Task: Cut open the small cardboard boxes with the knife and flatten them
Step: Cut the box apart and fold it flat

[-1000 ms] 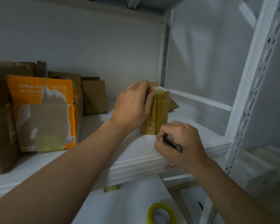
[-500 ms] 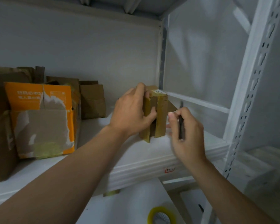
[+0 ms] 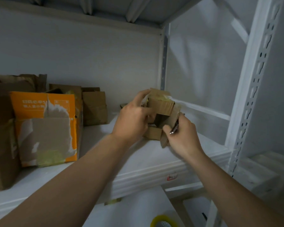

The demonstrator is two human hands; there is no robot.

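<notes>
Both hands grip the box (image 3: pixel 161 115) above the shelf (image 3: pixel 138 159): left hand (image 3: pixel 131 118) pinches one flap, right hand (image 3: pixel 182 133) clamps knife (image 3: pixel 174 129) and wall. Recommend parking the blade outward, then pressing opposite corners flat.

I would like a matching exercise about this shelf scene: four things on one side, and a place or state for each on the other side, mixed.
Things:
1. small box
2. knife
3. orange box
4. tape roll

Places or states:
A. at the bottom edge, below the shelf
B. in the right hand
C. standing at the left on the shelf
D. open, held between both hands

Pairs: 1-D, 2-B, 3-C, 4-A
</notes>
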